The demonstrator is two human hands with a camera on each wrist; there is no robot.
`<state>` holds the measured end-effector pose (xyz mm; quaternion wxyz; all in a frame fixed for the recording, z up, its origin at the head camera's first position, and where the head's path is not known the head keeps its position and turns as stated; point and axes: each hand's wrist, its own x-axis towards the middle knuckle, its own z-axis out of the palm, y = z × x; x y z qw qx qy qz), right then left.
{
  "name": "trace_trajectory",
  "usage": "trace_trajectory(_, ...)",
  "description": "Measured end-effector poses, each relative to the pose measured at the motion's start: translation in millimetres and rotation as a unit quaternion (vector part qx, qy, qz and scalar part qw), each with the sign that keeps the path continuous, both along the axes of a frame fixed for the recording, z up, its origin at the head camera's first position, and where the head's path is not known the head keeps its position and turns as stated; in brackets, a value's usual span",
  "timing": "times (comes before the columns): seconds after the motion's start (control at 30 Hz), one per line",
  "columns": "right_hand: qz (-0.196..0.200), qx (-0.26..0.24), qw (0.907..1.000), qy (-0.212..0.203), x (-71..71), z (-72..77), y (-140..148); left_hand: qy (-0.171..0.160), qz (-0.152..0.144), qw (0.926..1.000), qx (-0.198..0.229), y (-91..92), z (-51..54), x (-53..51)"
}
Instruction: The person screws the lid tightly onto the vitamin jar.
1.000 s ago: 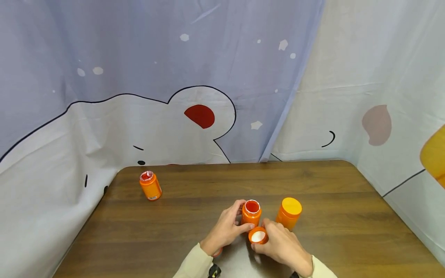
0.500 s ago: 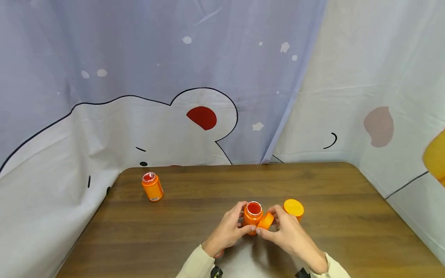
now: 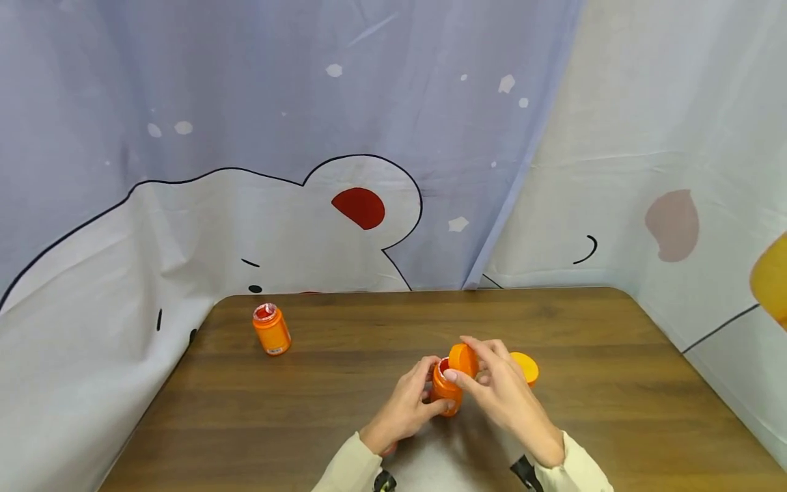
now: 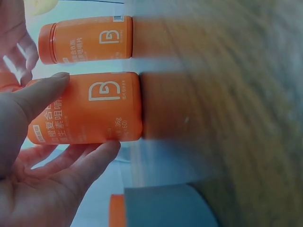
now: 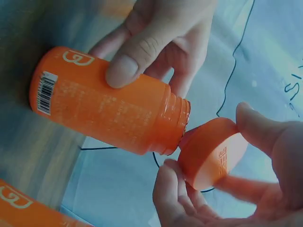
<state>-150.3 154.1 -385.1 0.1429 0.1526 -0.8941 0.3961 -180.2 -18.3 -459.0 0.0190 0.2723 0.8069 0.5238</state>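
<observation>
My left hand (image 3: 402,404) grips an orange pill bottle (image 3: 445,396) that stands upright on the table, thumb on the near side and fingers on the far side. Its threaded mouth is uncovered in the right wrist view. An orange screw cap (image 5: 210,153) is pinched between the thumb and fingers of my right hand (image 3: 507,396). The cap is tilted at the right edge of the bottle's mouth; whether the two touch I cannot tell. Just behind the right hand stands a second orange bottle (image 4: 90,40) with its cap on, partly hidden in the head view.
An uncapped orange bottle (image 3: 272,331) stands at the far left of the wooden table (image 3: 332,355). A small reddish-orange thing (image 3: 389,449) lies mostly hidden beside the left wrist. A patterned curtain (image 3: 246,89) hangs behind the table.
My right hand has raised the cap from in front of the bottle to its mouth and turned it over from its white inside. The left hand keeps its grip on the bottle.
</observation>
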Motion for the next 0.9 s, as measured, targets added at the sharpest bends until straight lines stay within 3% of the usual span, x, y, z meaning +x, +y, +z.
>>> trace_trajectory(0.13, 0.005, 0.060, 0.9979, 0.024, -4.6, 2.8, -5.0, -0.009, 0.004, 0.9999, 0.004, -0.5, 0.0, 0.5)
trace_trajectory(0.23, 0.009, 0.077, 0.9968, 0.020, -8.1, 5.5, -7.3, -0.016, 0.003, 0.9998, 0.008, -0.7, -0.1, 0.5)
trace_trajectory(0.7, 0.076, 0.079, 0.9935, -0.030, -14.9, 5.1, -4.0, -0.034, -0.001, 0.9993, 0.017, -2.0, 1.7, 1.3)
trace_trajectory(0.9, 0.080, 0.075, 0.9933, -0.036, -15.1, 2.7, -1.1, -0.031, -0.006, 0.9993, 0.019, 0.7, 1.0, 1.5)
